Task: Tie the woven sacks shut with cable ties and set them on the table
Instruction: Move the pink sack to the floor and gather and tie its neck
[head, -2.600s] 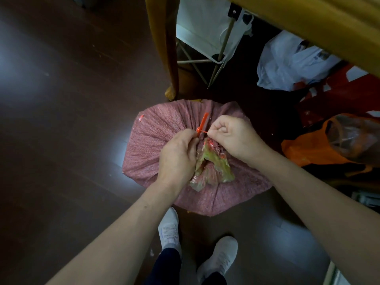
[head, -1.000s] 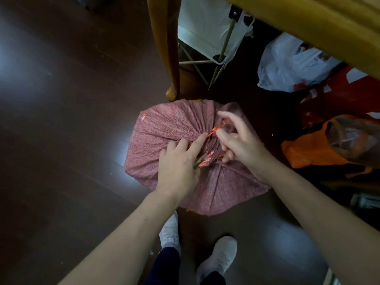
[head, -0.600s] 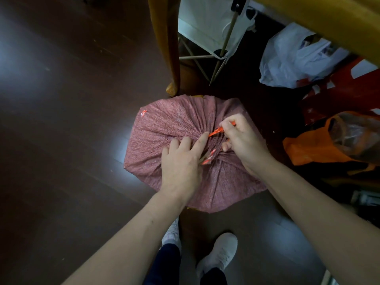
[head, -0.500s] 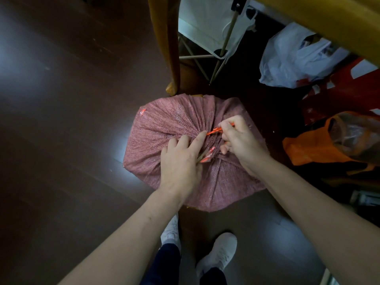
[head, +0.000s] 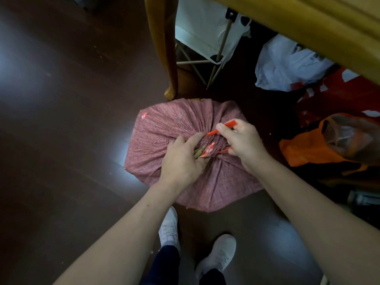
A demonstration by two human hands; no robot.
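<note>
A full pink woven sack stands on the dark floor in front of my feet, its mouth gathered into pleats at the top middle. My left hand grips the bunched neck of the sack, fingers curled over it. An orange cable tie loops round the neck, and my right hand pinches its free tail between thumb and fingers. The wooden table runs across the top right, seen from below its edge.
A wooden table leg stands just behind the sack. A white folding stool is under the table. White plastic bags, a red bag and an orange bag crowd the floor at the right. Dark floor spreads to the left.
The sack's open mouth with its inner bag showing has been gathered down. My left hand has curled tighter on the neck, and my right hand has drawn the tie's tail out to the right.
</note>
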